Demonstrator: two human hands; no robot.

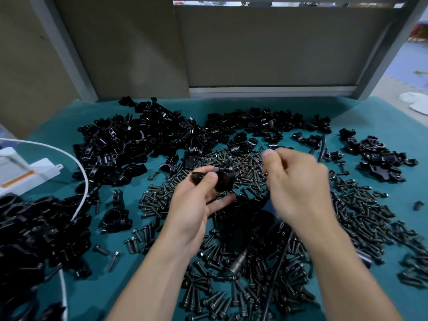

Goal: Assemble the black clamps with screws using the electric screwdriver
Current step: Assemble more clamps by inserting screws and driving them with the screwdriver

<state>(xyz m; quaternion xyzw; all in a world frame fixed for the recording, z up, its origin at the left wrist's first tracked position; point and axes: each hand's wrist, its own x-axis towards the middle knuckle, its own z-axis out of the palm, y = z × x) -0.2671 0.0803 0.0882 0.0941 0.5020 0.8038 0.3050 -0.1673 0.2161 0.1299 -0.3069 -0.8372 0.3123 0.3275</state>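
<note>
1. A black clamp (223, 179) is held above the middle of the table, over a spread of screws (250, 172).
2. The left hand (196, 200) grips it: thumb across the near side, fingertips curled round from below and behind, palm turned up and to the right, forearm running in from the bottom edge.
3. The clamp looks glossy black and rounded, with a small lug on top; a second dark piece shows at the left of the thumb, but I cannot tell whether it is part of the same clamp.
4. The right hand (298, 181) hovers just beside the clamp on the right, back of the hand toward the camera, thumb raised and fingers bent inward. It is motion-blurred, so I cannot tell whether it pinches anything.
5. Dark screws cover the teal table (370, 112) under and around both hands, thickest to the right and toward the near edge.
6. Loose clamps lie heaped at the far left (129, 144), along the far edge and at the right (379, 158).
7. A black cable (275, 262) with a metal connector lies over the screws between the forearms.
8. A white cord (76, 158) arcs at the left beside a white box (25, 172).
</note>
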